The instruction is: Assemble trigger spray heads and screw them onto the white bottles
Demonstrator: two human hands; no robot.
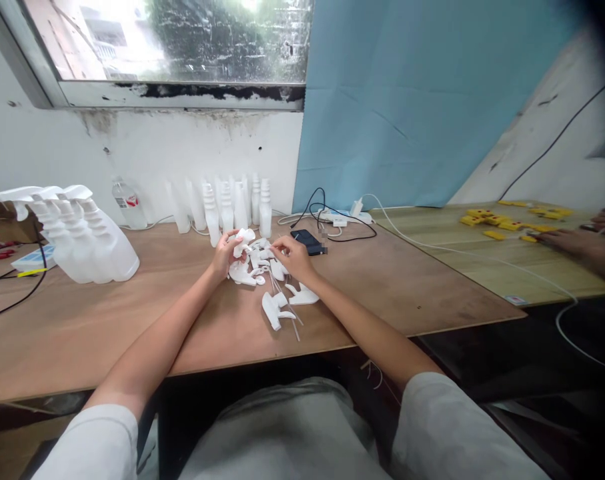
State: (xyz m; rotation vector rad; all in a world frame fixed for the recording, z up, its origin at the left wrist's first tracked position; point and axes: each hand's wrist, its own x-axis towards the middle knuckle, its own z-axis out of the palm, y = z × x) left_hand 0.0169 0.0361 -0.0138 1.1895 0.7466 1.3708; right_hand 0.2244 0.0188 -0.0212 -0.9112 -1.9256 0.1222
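My left hand is wrapped round a white trigger sprayer head, raised over a small heap of similar parts. Close by on its right, my right hand has its fingertips pinched together at the heap's edge; whatever lies between them is too small to make out. Under and between both hands sits the heap of white sprayer heads. Nearer to me, one loose sprayer head lies on its side, with another sprayer head to its right. Thin dip tubes stick out among them.
White bottles stand by the wall. At left are bottles with sprayers fitted and a clear bottle. A black phone lies near cables and a power strip. Another person's hand is near yellow pieces at right.
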